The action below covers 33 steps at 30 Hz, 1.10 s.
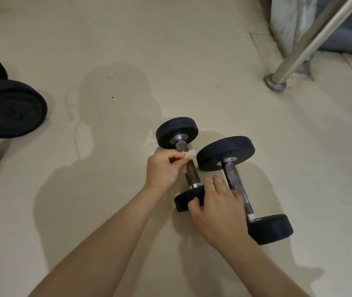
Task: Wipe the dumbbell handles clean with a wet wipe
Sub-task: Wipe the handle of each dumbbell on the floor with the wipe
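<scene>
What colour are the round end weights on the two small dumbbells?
Black round end weights, matte, seen in the head view.

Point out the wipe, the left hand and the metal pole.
wipe (189, 155): head view, on the crumpled bit pressed to the handle.
left hand (162, 171): head view, on the back of the hand.
metal pole (312, 42): head view, midway along the slanted shaft.

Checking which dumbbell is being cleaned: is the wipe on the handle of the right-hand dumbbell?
No, the left hand presses the wipe on the left dumbbell's handle.
</scene>
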{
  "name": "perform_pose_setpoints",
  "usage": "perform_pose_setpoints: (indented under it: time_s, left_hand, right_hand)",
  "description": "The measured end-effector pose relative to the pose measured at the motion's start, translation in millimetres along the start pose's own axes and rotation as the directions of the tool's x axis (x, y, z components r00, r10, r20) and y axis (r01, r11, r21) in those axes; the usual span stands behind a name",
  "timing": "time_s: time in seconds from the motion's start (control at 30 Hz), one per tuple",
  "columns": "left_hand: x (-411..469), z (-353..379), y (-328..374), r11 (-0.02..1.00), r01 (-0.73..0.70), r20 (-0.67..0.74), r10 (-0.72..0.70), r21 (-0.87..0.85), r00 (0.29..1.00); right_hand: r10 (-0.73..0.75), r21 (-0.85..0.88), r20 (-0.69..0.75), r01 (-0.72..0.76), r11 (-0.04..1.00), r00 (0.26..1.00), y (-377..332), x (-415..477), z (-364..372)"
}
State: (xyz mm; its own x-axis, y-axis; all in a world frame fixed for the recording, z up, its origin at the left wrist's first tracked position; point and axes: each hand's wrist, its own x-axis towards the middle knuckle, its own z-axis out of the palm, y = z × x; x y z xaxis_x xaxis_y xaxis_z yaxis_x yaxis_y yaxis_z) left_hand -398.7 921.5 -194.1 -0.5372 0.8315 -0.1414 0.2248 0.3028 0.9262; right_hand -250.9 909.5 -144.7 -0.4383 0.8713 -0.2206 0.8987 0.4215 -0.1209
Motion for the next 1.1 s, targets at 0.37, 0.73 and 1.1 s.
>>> perform_pose_setpoints:
  time_s: [0.37, 0.73, 1.1]
  left_hand:
    - [-31.1, -34.1, 22.9, 0.970, -0.008, 0.338, -0.077, 0.244, 0.938]
    - [-84.9, -166.7, 83.7, 0.548, 0.323, 0.268, -0.181, -0.772, 0.946]
    - [-150.1, -270.6, 98.8, 0.555, 0.128, 0.023, -0.192, -0.822, 0.981]
  right_hand:
    - [-0.020, 0.132, 0.324, -0.024, 0.991, 0.946, -3.4, 22.4, -60.8]
    - [-0.424, 0.811, 0.493, -0.225, 0.540, 0.760, -102.7, 27.0, -171.2]
    - [-0.616, 0.758, 0.431, 0.105, 0.644, 0.659, -224.1, 11.1, -227.3]
